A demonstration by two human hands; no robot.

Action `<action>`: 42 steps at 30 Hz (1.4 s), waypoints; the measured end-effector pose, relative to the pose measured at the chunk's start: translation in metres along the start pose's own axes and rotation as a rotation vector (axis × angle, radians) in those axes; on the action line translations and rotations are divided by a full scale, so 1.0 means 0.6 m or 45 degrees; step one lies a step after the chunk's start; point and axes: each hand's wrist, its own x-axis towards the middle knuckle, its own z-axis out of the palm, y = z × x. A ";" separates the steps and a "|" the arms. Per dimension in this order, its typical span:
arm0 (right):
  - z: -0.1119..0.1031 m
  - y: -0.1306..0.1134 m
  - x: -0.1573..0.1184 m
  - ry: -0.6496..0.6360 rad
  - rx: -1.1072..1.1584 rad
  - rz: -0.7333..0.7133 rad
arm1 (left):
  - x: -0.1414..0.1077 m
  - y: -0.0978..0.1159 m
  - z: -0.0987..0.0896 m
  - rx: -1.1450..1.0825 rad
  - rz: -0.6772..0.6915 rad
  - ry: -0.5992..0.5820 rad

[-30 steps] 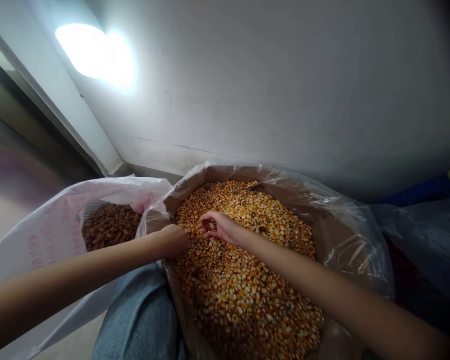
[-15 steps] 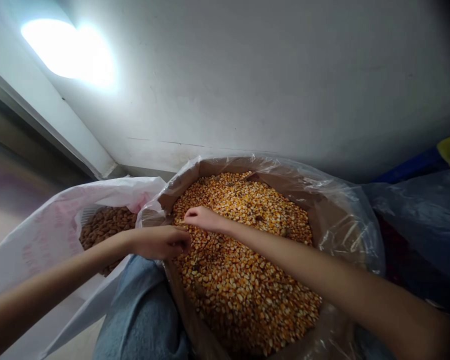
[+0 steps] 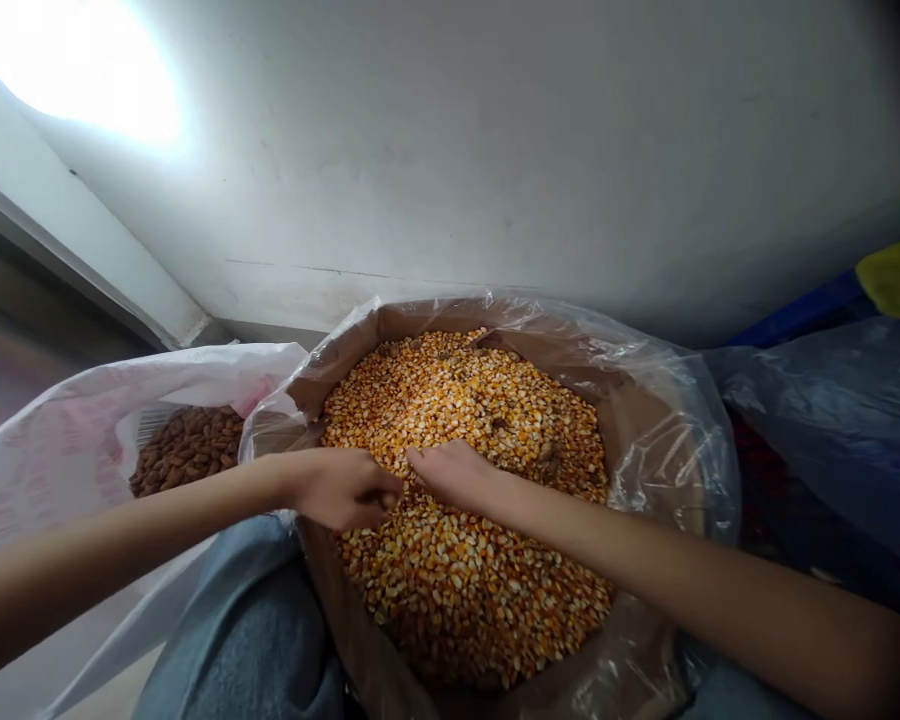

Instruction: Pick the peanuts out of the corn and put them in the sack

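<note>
A large brown sack lined with clear plastic [image 3: 664, 440] holds a heap of yellow-orange corn kernels [image 3: 480, 560]. Over the left part of the heap, my left hand [image 3: 349, 488] is closed, fingers curled inward; what it holds, if anything, is hidden. Just right of it, my right hand [image 3: 450, 472] is closed low over the kernels, its fingertips pointing left and hidden from clear view. The two hands are close together, with a small gap between them.
Left of the corn stands a white sack [image 3: 60, 430] with pink print, holding brown almonds [image 3: 187, 448]. A pale wall [image 3: 495, 150] rises behind. My jeans-clad knee [image 3: 247, 620] is at the lower left. Clear plastic [image 3: 847, 400] and a yellow item [image 3: 896, 278] lie right.
My right hand has moved right and down over the corn, and my left hand slightly right. The view has shifted, so the sacks appear further left and a little higher.
</note>
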 end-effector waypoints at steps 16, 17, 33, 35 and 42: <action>-0.070 0.066 -0.043 -0.019 2.322 0.322 | 0.048 -0.017 0.074 0.666 -0.034 -0.083; -0.071 0.071 -0.047 -0.015 2.438 0.315 | 0.048 -0.020 0.076 0.670 -0.039 -0.066; -0.010 0.118 -0.148 -0.099 0.381 0.413 | 0.004 -0.058 -0.005 -1.186 -0.202 0.125; -0.002 0.109 -0.149 -0.090 0.247 0.381 | -0.005 -0.059 -0.001 -1.551 -0.213 0.225; -0.030 0.112 -0.157 -0.114 1.128 0.443 | -0.021 -0.055 -0.001 -2.209 -0.078 0.564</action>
